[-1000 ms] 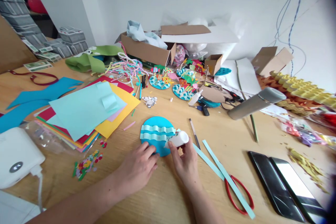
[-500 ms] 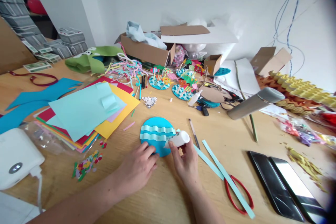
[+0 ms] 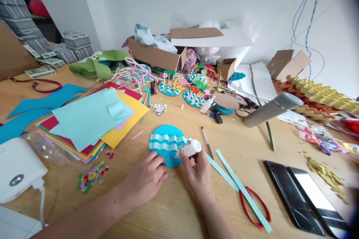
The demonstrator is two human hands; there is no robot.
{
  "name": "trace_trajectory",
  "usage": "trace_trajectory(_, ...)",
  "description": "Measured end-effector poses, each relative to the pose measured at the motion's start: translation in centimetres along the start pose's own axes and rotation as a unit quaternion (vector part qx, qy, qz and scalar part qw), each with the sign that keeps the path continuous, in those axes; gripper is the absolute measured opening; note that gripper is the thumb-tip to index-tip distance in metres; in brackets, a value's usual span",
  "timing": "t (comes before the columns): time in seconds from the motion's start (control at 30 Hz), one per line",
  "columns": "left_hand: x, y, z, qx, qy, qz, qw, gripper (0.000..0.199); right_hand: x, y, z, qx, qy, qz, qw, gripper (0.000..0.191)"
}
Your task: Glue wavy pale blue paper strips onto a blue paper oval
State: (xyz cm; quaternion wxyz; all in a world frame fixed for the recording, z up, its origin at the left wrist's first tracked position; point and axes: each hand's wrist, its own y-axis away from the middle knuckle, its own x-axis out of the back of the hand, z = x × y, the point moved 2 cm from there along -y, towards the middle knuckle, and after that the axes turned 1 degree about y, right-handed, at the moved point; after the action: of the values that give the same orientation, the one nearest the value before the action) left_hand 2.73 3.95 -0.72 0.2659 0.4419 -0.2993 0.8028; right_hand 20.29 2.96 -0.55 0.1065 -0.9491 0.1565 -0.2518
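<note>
A round blue paper disc [image 3: 169,160] lies flat on the table in front of me, with two wavy pale-blue paper strips [image 3: 165,146] across it. My right hand [image 3: 198,170] is closed round a white glue bottle [image 3: 191,148], tilted so its nozzle end points down-left at the disc's right part. The nozzle tip is hard to make out. At the disc's lower left edge, the curled fingers of my left hand [image 3: 147,175] hold it against the table. Right of the bottle lie loose pale-blue strips [image 3: 223,171], one across red-handled scissors [image 3: 265,209], and a pen [image 3: 206,140].
Coloured paper sheets [image 3: 89,119] are stacked at left, near paper scraps [image 3: 92,175] and a white device [image 3: 21,168] with a cable. Decorated discs [image 3: 193,99] sit farther back, before cardboard boxes [image 3: 157,56]. At right are a grey flask [image 3: 272,109] and dark phone-like slabs [image 3: 293,194].
</note>
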Motion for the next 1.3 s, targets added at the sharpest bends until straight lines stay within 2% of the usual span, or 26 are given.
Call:
trace_trajectory(0.13, 0.0, 0.0, -0.1, -0.004, -0.001, 0.008, 1.0, 0.014, 0.1, 0.0, -0.2, 0.012, 0.025, 0.007, 1.0, 0.016)
trace_trajectory(0.3, 0.0, 0.1, 0.0, 0.003, 0.002, 0.003, 1.0, 0.015, 0.0, 0.0, -0.1, 0.0, 0.004, 0.003, 1.0, 0.02)
trace_trajectory(0.47, 0.5, 0.0, -0.1, 0.017, 0.007, -0.005, 1.0, 0.016, 0.0, -0.2, 0.3, -0.047, -0.102, 0.047, 0.993, 0.032)
trace_trajectory(0.57, 1.0, -0.2, -0.4, 0.034, 0.002, 0.01, 0.999, 0.02, 0.0, -0.3, 0.5, -0.075, -0.164, 0.07, 0.981, 0.035)
trace_trajectory(0.77, 1.4, -0.1, -0.8, 0.077, -0.039, 0.03, 0.996, 0.025, -0.8, 0.1, 0.3, -0.067, -0.191, 0.067, 0.977, 0.038)
trace_trajectory(1.3, 2.1, -0.2, -1.0, 0.165, -0.06, -0.044, 0.984, 0.028, -1.8, 0.0, -1.1, -0.074, -0.188, 0.093, 0.975, 0.039)
